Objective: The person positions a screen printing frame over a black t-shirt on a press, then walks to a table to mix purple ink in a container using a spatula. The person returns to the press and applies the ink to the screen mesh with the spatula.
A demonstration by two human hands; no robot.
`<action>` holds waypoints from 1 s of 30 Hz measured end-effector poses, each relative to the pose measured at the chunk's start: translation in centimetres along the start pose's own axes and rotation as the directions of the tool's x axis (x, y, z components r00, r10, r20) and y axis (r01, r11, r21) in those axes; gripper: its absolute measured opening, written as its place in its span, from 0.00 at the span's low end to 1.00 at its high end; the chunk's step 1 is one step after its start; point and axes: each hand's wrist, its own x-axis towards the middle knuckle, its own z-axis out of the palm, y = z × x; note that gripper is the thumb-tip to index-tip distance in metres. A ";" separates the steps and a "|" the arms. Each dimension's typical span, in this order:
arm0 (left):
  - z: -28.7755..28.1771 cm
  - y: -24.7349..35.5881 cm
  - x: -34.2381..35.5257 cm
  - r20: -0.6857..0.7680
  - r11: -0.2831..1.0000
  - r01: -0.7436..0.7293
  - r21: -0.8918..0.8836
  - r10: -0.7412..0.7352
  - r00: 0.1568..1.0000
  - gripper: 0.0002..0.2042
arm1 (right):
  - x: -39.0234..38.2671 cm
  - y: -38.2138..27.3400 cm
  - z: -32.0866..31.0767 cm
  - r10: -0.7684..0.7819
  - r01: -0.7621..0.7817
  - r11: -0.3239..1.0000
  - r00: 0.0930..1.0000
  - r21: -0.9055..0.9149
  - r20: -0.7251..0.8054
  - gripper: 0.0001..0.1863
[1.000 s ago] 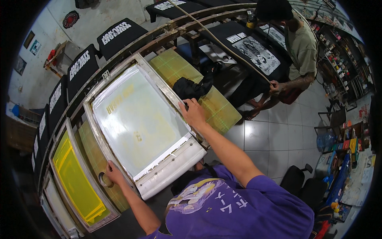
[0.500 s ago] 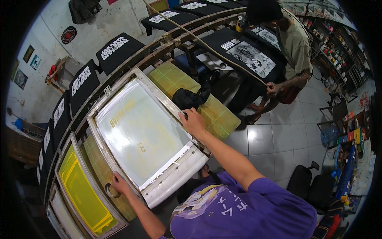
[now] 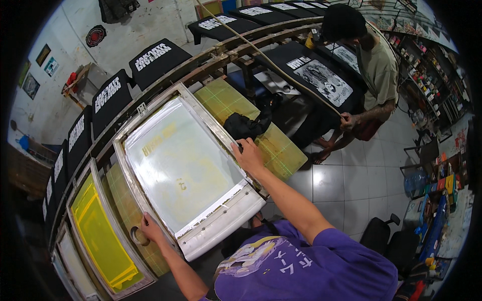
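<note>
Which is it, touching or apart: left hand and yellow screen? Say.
Apart: the head view shows a strip of board between the left hand and the yellow screen.

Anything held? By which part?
Screen frame: left hand on its left rail, right hand on its right rail. Tape roll by left, dark bit at right: can't tell if gripped.

Head view's shifting: I'm seeing the pale, metal-framed rectangular screen [image 3: 193, 160] and the round black-and-red wall emblem [image 3: 96, 35] sitting slightly lower and farther right than a second ago.
</note>
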 end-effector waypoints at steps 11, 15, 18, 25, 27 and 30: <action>0.0 0.4 0.0 -0.002 0.999 -0.006 -0.035 0.006 1.000 0.25 | 0.0 0.3 0.1 -0.017 0.017 1.000 1.000 -0.008 -0.008 0.22; 0.0 -0.3 0.3 0.014 1.000 -0.012 -0.026 0.012 1.000 0.25 | -0.2 0.0 0.0 -0.025 0.025 1.000 0.999 0.006 -0.021 0.22; 0.1 -0.3 0.2 0.006 0.999 -0.025 -0.031 0.025 1.000 0.25 | -0.2 0.0 -0.1 -0.032 0.032 0.999 0.999 0.013 -0.027 0.22; -0.3 0.9 -0.3 0.006 1.000 -0.004 0.004 0.004 1.000 0.25 | -0.1 0.1 -0.1 -0.033 0.033 0.999 0.999 0.010 -0.023 0.22; -0.3 0.4 -0.1 0.002 1.000 -0.014 0.002 0.014 1.000 0.25 | -0.1 0.1 0.1 -0.037 0.038 0.999 0.999 0.012 -0.028 0.21; -0.1 -0.5 0.3 -0.003 1.000 -0.007 -0.023 0.007 1.000 0.25 | 0.0 0.3 0.6 -0.055 0.056 0.998 0.997 0.018 -0.047 0.21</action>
